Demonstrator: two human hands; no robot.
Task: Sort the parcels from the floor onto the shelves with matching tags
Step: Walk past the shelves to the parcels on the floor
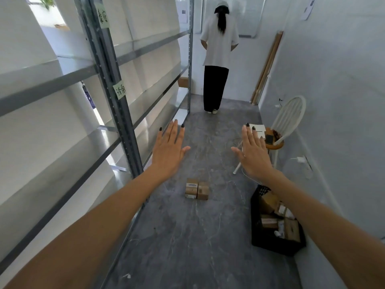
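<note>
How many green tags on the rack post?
2: upper tag near the top of the rack post, lower tag at mid-height. Tags on other posts may be hidden.

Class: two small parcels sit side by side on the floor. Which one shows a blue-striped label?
The left parcel, nearer the shelving; the right parcel beside it shows no blue.

Both bare arms reach forward, left hand and right hand flat, fingers straight, palms down, holding nothing.
</note>
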